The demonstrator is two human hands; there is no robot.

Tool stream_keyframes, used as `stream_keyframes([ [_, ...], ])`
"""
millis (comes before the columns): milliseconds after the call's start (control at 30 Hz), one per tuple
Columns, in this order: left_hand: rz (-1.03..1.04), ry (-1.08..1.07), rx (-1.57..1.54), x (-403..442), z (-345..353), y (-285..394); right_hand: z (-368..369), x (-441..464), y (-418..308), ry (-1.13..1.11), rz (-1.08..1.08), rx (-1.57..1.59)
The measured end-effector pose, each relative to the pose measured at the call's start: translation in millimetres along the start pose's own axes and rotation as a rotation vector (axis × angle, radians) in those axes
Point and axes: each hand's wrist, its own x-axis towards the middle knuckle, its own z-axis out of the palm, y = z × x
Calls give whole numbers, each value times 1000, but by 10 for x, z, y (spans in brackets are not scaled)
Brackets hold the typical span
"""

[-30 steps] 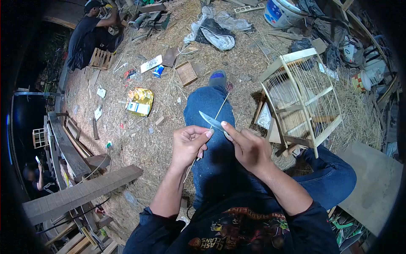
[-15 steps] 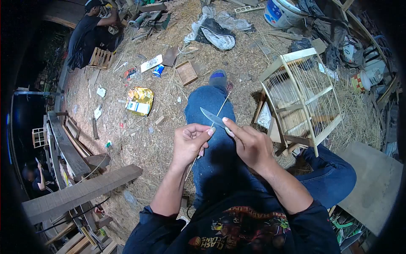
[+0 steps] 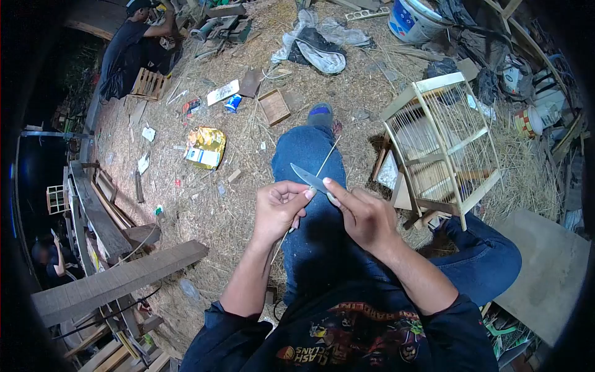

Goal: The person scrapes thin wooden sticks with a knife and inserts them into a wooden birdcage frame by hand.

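Over my raised knee, my left hand point(image 3: 282, 209) is closed around a thin pale stick point(image 3: 328, 156), pinching it between thumb and fingers. The stick slants from below that hand up past the knee. My right hand point(image 3: 367, 217) grips a knife point(image 3: 309, 179), forefinger along the back of the blade. The blade points up and left and crosses the stick just above my left thumb. Most of the handle is hidden in my right palm. To the right stands a wooden birdcage point(image 3: 443, 146) with thin upright bars, tilted on the ground.
A shallow wooden box point(image 3: 273, 106), a gold packet point(image 3: 205, 148) and a blue can point(image 3: 233, 103) lie on shaving-strewn ground. A wooden beam point(image 3: 124, 279) juts in from the left. A flat board point(image 3: 539, 266) lies at right. Another person point(image 3: 127, 49) crouches at upper left.
The knife and my right hand have shifted slightly left and down along the stick, towards my left thumb. My left hand has stayed almost in place.
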Motion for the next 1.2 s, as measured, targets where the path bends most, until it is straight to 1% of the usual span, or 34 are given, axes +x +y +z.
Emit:
stream_keyframes([
  [133,-5,-9,-19,-27,11,21,-35,53,2,10,-7,-3],
  [300,5,10,-38,-58,-12,-23,-25,105,61,85,-6,6],
  [500,-4,13,-39,-53,2,-1,-28,23,25,28,-6,1],
  [633,2,5,-61,-36,9,-26,-24,77,69,87,-2,-12],
  [733,-4,19,-56,-39,16,-24,-31,34,10,61,-12,-16],
  [800,-1,15,-46,-38,14,-30,-32,-13,-25,-13,-10,-61],
  [833,2,14,-35,-40,8,-35,-40,7,-12,-14,-9,-60],
  [900,5,3,-30,-44,3,-36,-59,83,44,87,-16,-25],
  [967,15,-10,-26,-38,2,-23,-15,93,91,117,-37,-27],
  [1067,-2,14,-24,-33,0,-30,-49,41,11,84,-35,8],
  [1133,16,1,-18,-28,-19,-56,-73,-5,-42,-26,-15,-42],
  [1200,12,-1,-17,-33,-2,-34,-65,34,1,9,-12,-36],
])
